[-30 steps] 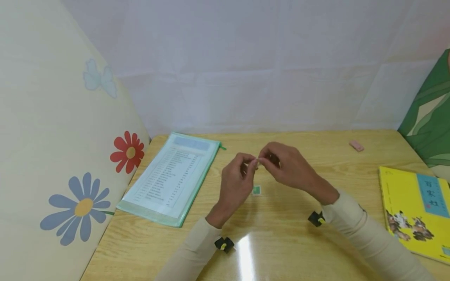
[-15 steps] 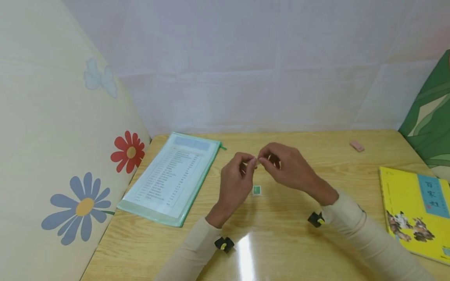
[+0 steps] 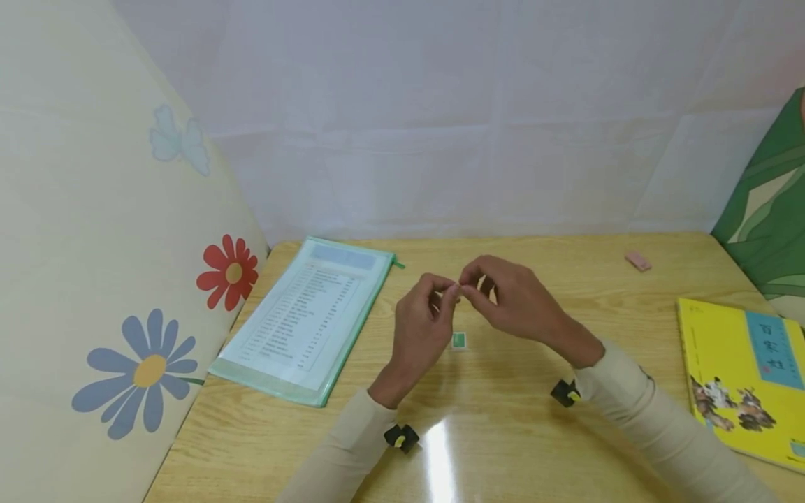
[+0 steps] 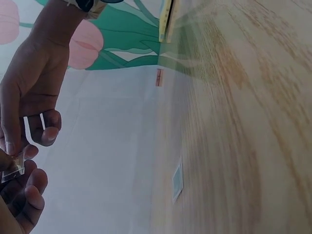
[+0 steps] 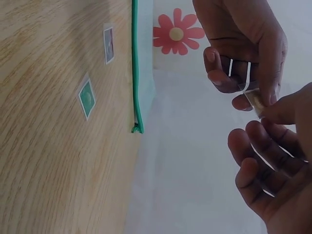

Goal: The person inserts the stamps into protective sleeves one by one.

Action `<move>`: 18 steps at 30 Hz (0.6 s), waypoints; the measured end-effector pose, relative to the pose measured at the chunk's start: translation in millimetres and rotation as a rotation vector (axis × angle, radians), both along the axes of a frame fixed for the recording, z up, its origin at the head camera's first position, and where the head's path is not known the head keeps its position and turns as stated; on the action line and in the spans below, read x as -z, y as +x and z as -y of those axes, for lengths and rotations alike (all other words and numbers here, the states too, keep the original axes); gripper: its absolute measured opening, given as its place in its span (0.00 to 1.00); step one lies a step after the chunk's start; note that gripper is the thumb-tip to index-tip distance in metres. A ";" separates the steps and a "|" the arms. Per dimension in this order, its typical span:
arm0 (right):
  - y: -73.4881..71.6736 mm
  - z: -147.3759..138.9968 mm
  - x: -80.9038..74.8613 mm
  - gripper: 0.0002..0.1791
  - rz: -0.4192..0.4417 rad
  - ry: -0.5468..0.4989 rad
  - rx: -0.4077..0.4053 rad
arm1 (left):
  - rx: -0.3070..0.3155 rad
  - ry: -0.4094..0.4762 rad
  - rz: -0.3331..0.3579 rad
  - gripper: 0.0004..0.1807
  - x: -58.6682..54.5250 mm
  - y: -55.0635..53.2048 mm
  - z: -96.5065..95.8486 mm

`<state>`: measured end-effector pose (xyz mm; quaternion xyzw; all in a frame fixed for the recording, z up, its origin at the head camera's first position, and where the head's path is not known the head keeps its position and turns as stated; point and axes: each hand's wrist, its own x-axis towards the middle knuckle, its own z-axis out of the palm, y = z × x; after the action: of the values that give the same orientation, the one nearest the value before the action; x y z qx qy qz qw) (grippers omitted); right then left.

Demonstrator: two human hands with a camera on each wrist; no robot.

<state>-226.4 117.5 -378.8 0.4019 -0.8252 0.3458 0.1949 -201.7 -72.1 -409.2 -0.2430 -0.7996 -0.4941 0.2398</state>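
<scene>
Above the middle of the table my two hands meet at the fingertips over a small clear plastic sleeve (image 5: 253, 97) with a brownish piece inside. My left hand (image 3: 420, 332) pinches it between thumb and fingers. The thumb and forefinger of my right hand (image 3: 518, 300) pinch its other side, while the remaining fingers are loosely bent. Under the hands a green stamp (image 3: 459, 340) with a white border lies flat on the table. Another stamp, reddish and dark (image 5: 108, 45), shows in the right wrist view; my left hand hides it in the head view.
A clear document pouch (image 3: 302, 314) with green edging and a printed sheet lies at the left of the wooden table (image 3: 503, 433). A yellow book (image 3: 723, 363) lies at the right, a pink eraser (image 3: 638, 261) at the back right. Cloth walls enclose the table.
The right fingertips have shifted slightly left, closer against the left fingertips, and its bent fingers have spread a little. The left hand and the things on the table have stayed put.
</scene>
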 end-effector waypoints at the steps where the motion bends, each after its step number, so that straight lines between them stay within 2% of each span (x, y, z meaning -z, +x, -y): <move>1: 0.2 0.1 -0.1 0.04 0.010 0.001 0.002 | 0.000 0.002 0.000 0.11 -0.2 0.1 -0.2; 8: 1.3 -0.5 -0.3 0.03 0.050 0.006 0.018 | 0.006 -0.006 -0.007 0.09 -0.1 1.1 -1.3; 13: 1.5 -1.1 0.9 0.06 0.073 -0.003 0.018 | 0.023 -0.046 -0.006 0.09 0.8 0.6 -1.3; 18: 1.8 -1.5 0.9 0.04 0.089 -0.001 0.014 | 0.018 -0.086 -0.003 0.09 1.0 0.7 -0.9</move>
<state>-224.6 119.0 -379.7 0.3800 -0.8358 0.3623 0.1605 -201.0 -71.2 -410.2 -0.2610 -0.8176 -0.4609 0.2257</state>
